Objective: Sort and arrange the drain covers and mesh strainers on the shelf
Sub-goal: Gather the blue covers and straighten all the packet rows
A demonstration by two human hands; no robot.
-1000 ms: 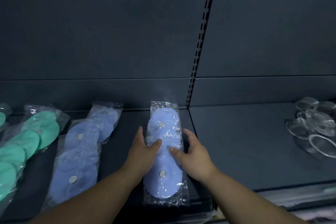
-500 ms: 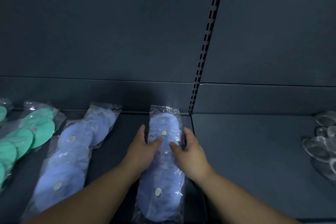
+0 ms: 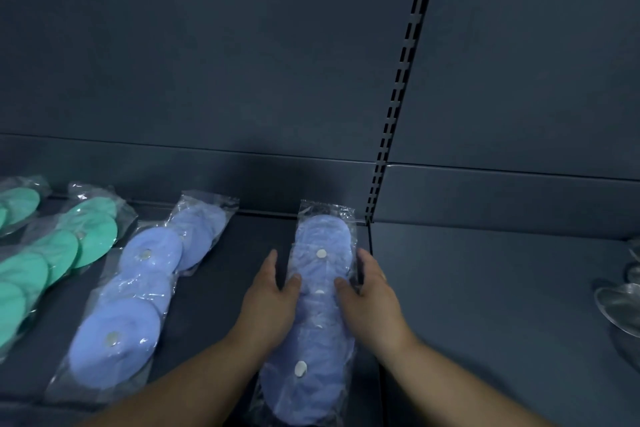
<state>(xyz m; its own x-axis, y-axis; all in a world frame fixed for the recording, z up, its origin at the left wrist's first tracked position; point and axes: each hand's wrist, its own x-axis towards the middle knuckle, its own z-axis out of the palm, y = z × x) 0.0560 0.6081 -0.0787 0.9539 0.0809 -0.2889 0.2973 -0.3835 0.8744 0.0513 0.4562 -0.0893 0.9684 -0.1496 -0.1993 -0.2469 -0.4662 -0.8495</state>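
Blue drain cover pack (image 3: 317, 321) on shelf (image 3: 485, 288), flanked by left hand (image 3: 266, 305), right hand (image 3: 373, 303)

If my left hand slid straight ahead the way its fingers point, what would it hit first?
Probably the back wall. The left hand points along the bare strip of shelf beside the blue pack its thumb touches, and nothing lies ahead on that strip, though depth is hard to judge.

Dim, blue-grey light fills the view. Small glints dot the bags (image 3: 322, 236). A soft shadow darkens the back panel (image 3: 266, 180) behind them. The upright (image 3: 398, 97) leans from wide-angle distortion; lower edges blur.
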